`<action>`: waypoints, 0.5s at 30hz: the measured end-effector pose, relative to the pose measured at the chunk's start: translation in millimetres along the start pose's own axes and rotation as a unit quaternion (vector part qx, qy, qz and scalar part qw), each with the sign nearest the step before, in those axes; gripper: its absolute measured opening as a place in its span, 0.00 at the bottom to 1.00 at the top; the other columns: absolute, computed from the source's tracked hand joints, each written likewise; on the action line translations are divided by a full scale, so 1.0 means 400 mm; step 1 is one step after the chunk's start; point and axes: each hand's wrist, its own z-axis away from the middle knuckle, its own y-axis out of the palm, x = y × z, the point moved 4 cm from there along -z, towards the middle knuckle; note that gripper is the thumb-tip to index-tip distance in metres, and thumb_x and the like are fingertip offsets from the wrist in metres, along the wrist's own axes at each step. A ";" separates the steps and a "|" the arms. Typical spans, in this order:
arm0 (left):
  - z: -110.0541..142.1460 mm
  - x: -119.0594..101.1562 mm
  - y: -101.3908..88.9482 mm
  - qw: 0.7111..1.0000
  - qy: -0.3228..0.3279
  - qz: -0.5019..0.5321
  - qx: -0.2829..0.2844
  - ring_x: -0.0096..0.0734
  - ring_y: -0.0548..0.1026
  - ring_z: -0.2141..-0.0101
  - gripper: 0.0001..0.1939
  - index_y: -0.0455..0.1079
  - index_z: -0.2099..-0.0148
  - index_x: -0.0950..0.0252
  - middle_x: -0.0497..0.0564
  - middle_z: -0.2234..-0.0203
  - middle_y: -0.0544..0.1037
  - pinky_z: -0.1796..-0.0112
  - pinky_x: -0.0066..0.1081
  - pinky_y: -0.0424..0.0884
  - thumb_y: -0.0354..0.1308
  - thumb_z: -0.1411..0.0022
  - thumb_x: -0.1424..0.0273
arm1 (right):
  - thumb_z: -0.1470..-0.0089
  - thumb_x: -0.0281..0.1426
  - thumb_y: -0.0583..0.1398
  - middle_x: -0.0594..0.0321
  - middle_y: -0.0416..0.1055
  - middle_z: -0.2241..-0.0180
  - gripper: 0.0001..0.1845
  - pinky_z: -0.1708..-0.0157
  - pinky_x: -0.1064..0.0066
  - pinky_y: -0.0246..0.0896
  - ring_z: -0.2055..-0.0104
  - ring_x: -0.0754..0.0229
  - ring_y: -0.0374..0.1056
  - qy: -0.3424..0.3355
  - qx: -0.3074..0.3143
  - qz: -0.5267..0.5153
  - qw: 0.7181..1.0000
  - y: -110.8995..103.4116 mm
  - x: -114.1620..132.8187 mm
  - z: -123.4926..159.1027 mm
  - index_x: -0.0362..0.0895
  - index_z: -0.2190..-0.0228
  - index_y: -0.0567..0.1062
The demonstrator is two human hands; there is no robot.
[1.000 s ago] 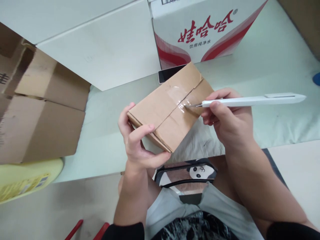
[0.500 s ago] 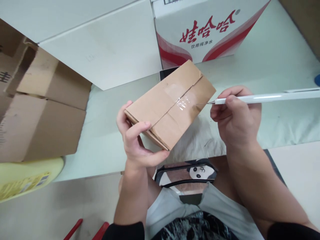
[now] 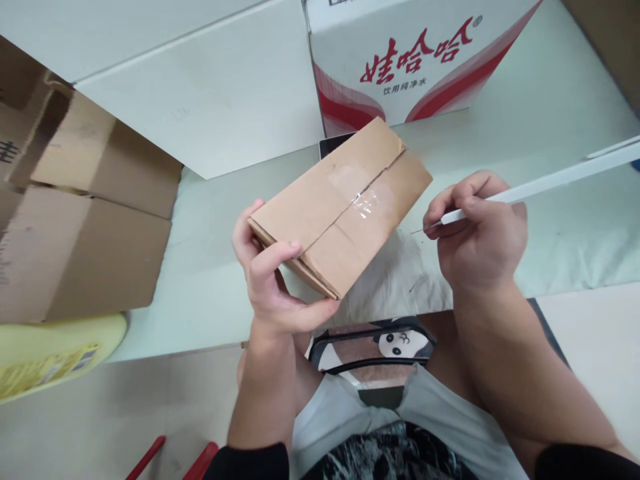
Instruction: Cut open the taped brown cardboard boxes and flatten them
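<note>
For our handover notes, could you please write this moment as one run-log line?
left hand: holds cardboard box; right hand: holds white pen-shaped tool, tip off box; clear tape: at seam

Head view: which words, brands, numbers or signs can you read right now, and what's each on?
"娃哈哈" with "®": white-and-red carton.
"饮用纯净水": same carton, below; print at its top is cut off.
Dark mark, brown cardboard at left: unclear.
Label, yellow container: too blurred.
Faint mark, white panel: unreadable.
Small brown box in the left hand: no readable text in view.
</note>
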 end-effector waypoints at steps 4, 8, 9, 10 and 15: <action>-0.001 -0.002 0.002 1.000 -0.013 -0.008 0.001 0.67 0.53 0.30 0.39 0.65 0.55 0.48 0.51 0.36 0.60 0.35 0.71 0.56 0.76 0.67 0.41 | 0.51 0.25 0.59 0.70 0.59 0.84 0.09 0.76 0.67 0.54 0.80 0.63 0.59 -0.033 0.011 0.047 0.998 -0.001 -0.005 0.001 0.49 0.78 0.66; -0.002 0.003 0.000 0.999 -0.029 -0.015 -0.006 0.68 0.53 0.29 0.39 0.65 0.55 0.48 0.51 0.37 0.61 0.36 0.71 0.57 0.76 0.68 0.41 | 0.48 0.28 0.59 0.71 0.62 0.82 0.06 0.76 0.67 0.55 0.79 0.64 0.60 0.018 0.090 0.110 0.990 0.010 -0.027 0.002 0.49 0.75 0.67; -0.002 0.003 -0.001 0.999 -0.028 -0.012 -0.012 0.68 0.55 0.30 0.39 0.66 0.56 0.48 0.52 0.37 0.62 0.36 0.71 0.58 0.76 0.69 0.42 | 0.48 0.29 0.60 0.71 0.64 0.81 0.06 0.76 0.67 0.55 0.78 0.64 0.61 0.032 0.117 0.141 0.983 0.015 -0.031 0.002 0.49 0.73 0.67; -0.002 0.004 -0.002 1.000 -0.025 -0.009 -0.017 0.69 0.56 0.31 0.40 0.66 0.56 0.49 0.53 0.38 0.62 0.37 0.71 0.58 0.76 0.70 0.42 | 0.48 0.29 0.60 0.71 0.64 0.80 0.05 0.75 0.67 0.55 0.78 0.64 0.60 0.037 0.139 0.175 0.974 0.018 -0.033 0.003 0.49 0.72 0.67; -0.006 0.001 -0.001 1.000 -0.015 -0.005 -0.023 0.72 0.57 0.30 0.37 0.68 0.57 0.49 0.54 0.39 0.64 0.40 0.70 0.61 0.76 0.69 0.44 | 0.48 0.27 0.59 0.71 0.63 0.78 0.07 0.73 0.67 0.52 0.76 0.63 0.57 0.001 0.159 0.264 0.951 0.026 -0.028 0.004 0.49 0.72 0.65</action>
